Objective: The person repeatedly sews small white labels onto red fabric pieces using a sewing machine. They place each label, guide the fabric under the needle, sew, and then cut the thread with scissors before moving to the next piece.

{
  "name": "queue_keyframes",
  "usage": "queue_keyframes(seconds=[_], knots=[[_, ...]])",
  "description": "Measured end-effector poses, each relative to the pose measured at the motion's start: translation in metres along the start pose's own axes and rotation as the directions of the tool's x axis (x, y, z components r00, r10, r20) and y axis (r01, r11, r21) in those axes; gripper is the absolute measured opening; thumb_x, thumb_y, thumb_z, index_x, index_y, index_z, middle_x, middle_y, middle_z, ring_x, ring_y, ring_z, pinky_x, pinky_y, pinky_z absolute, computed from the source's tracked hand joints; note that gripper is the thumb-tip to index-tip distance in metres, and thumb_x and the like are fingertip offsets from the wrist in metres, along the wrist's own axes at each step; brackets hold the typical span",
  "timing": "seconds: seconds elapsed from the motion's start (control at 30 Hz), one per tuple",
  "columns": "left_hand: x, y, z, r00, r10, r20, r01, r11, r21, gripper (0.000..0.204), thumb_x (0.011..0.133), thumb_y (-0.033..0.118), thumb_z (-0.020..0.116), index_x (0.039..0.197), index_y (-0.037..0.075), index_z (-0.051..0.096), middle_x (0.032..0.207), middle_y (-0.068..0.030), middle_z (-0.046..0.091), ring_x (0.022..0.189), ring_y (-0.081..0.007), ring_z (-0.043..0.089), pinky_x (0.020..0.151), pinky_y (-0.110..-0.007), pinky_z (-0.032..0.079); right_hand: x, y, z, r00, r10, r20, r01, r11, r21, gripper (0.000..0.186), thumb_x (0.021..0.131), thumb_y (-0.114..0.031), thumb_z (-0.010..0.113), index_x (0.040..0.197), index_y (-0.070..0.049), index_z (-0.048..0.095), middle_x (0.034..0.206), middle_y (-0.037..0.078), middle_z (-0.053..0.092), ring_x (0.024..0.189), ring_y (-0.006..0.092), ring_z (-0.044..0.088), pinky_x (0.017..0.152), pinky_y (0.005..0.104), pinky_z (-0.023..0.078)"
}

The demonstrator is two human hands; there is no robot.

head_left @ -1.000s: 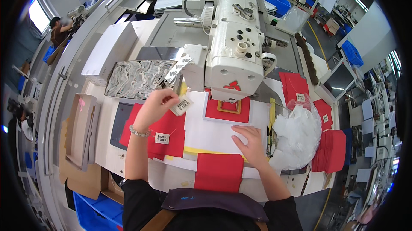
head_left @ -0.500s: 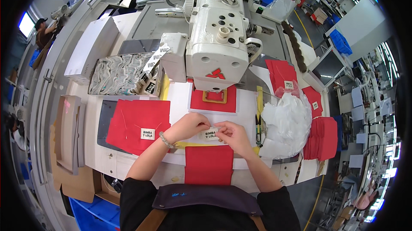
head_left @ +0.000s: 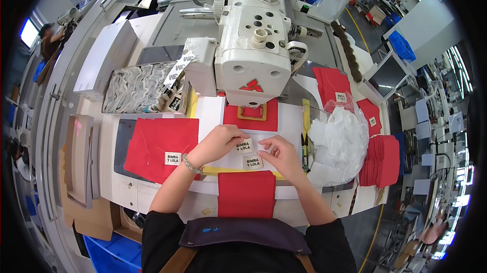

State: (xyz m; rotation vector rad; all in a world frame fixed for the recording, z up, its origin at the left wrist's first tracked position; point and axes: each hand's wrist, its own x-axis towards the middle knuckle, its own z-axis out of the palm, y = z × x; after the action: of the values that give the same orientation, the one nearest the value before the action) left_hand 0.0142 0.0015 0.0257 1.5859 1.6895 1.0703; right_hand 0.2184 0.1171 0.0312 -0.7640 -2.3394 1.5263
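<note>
My left hand (head_left: pixel 219 145) is closed at the upper left edge of a small cream label with dark lettering (head_left: pixel 245 145), just in front of the sewing machine head (head_left: pixel 253 67). A second cream label (head_left: pixel 252 162) lies below it on the white work plate (head_left: pixel 289 121). Beside that one, my right hand (head_left: pixel 282 157) has its thumb and fingers apart, holding nothing; the thumb tip is close to the label's upper right corner. Under the machine head, a gold-coloured frame (head_left: pixel 252 112) rests on a red fabric piece (head_left: pixel 269 121). More red fabric (head_left: pixel 246 197) lies at the table's front edge.
To the left is a stack of red pieces (head_left: pixel 152 138) with a label on top, behind it a box of folded labels (head_left: pixel 137 88). On the right sit crumpled white backing sheets (head_left: pixel 337 141), dark-handled tweezers (head_left: pixel 305 151) and stacked red pieces (head_left: pixel 383 161).
The lower label, between both hands before, now lies apart from my left hand. My left hand has moved up slightly to another label. My right fingers have opened and drawn away to the right.
</note>
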Motion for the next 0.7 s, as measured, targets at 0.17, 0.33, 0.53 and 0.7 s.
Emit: queue_keyframes(seconds=[0.17, 0.33, 0.53, 0.7], knots=[[0.009, 0.006, -0.002, 0.998, -0.024, 0.051, 0.030, 0.993, -0.117, 0.027, 0.084, 0.001, 0.065, 0.111, 0.000, 0.063, 0.077, -0.0113, 0.064, 0.073, -0.0234, 0.062, 0.071, -0.033, 0.049, 0.020, 0.009, 0.014, 0.999, 0.032, 0.022, -0.037, 0.949, 0.312, 0.022, 0.087, -0.007, 0.070, 0.108, -0.002, 0.064, 0.085, 0.005, 0.067, 0.070, 0.0082, 0.062, 0.063, 0.0234, 0.049], [0.004, 0.008, 0.000, 0.972, -0.072, -0.222, 0.077, 0.997, 0.014, 0.035, 0.083, 0.006, 0.070, 0.116, -0.001, 0.058, 0.077, -0.0093, 0.066, 0.069, -0.0199, 0.063, 0.069, -0.030, 0.051, 0.034, 0.009, 0.005, 0.997, 0.076, 0.033, -0.083, 0.914, 0.397, 0.020, 0.089, -0.001, 0.066, 0.108, 0.000, 0.062, 0.088, 0.004, 0.067, 0.076, 0.0076, 0.064, 0.064, 0.0212, 0.051], [0.004, 0.002, 0.007, 0.952, -0.254, -0.173, 0.190, 0.928, -0.319, 0.032, 0.086, 0.005, 0.070, 0.114, -0.002, 0.058, 0.076, -0.0059, 0.066, 0.070, -0.0107, 0.061, 0.066, -0.027, 0.050, 0.040, 0.012, 0.005, 0.998, 0.062, -0.006, -0.053, 0.891, 0.450, 0.020, 0.088, 0.000, 0.066, 0.108, 0.001, 0.061, 0.088, 0.005, 0.066, 0.075, 0.0081, 0.063, 0.065, 0.0218, 0.051], [0.006, -0.005, 0.014, 0.945, -0.249, -0.211, 0.146, 0.901, -0.409, 0.026, 0.088, 0.001, 0.066, 0.113, -0.003, 0.059, 0.075, -0.0038, 0.066, 0.069, -0.0064, 0.057, 0.066, -0.023, 0.048, 0.040, 0.012, 0.007, 0.998, 0.069, -0.012, -0.056, 0.889, 0.454, 0.021, 0.087, 0.000, 0.067, 0.107, 0.001, 0.061, 0.087, 0.006, 0.067, 0.074, 0.0087, 0.064, 0.065, 0.0218, 0.051]])
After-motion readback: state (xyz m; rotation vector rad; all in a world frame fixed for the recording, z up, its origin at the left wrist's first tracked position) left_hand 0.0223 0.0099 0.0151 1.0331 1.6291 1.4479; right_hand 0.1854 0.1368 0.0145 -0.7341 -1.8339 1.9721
